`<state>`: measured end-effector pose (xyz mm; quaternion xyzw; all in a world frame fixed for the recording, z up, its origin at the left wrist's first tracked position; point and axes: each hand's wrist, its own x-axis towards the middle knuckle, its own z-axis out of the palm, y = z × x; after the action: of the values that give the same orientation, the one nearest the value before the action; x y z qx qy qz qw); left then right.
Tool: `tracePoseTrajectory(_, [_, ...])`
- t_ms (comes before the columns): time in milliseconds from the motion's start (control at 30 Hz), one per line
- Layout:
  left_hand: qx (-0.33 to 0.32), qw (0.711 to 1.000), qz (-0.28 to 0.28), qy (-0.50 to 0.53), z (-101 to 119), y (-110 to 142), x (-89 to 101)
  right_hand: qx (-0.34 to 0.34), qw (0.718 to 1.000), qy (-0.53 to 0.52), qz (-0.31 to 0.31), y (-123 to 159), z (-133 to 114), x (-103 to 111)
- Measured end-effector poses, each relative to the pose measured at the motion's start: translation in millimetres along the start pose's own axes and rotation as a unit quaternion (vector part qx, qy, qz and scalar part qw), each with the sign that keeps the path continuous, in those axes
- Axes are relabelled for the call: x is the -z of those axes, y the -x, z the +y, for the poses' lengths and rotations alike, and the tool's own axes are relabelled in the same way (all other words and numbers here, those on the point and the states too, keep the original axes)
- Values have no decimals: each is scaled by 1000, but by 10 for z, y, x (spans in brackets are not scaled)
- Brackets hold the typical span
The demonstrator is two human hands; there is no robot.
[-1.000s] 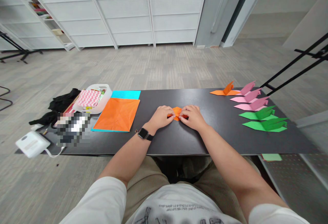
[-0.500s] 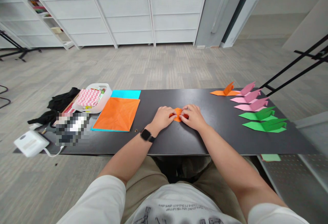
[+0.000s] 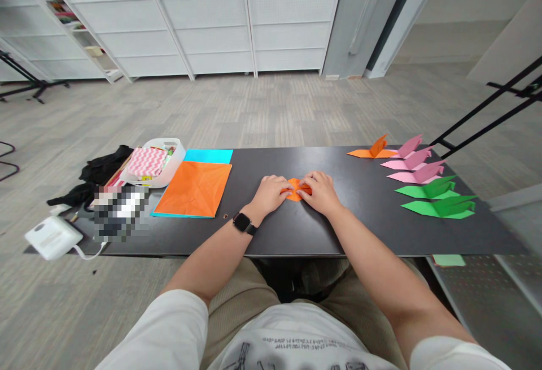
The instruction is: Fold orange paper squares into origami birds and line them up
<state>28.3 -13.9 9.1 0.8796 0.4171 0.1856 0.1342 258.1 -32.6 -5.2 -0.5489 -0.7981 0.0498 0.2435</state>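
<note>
Office-like room, carpeted floor, white cabinets

Colours noted: your folded paper is orange; large sheet orange, bottom sheet bright blue. Paper birds: one orange, three pink, two green. Table dark grey; basket white; cloth pink-and-white zigzag. Your watch is black, shirt white with dark print.

The left hand and right hand pinch a small folded orange paper from its nine and three o'clock sides. Farther out, a flat orange sheet lies at nine o'clock, two green paper birds near three.
</note>
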Motion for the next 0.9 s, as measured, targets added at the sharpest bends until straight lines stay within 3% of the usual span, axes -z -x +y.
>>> tracePoseTrajectory(500, [-18,1000,-18,-3,-12,18,25,-50,999,-14,-8,126,304,93])
tracePoseTrajectory(733, [-26,999,-20,-8,-10,14,23,-16,999,-43,27,55,155,88])
tracePoseTrajectory(900, [-22,1000,-10,1,-24,18,8,-2,1000,-29,-2,21,69,-1])
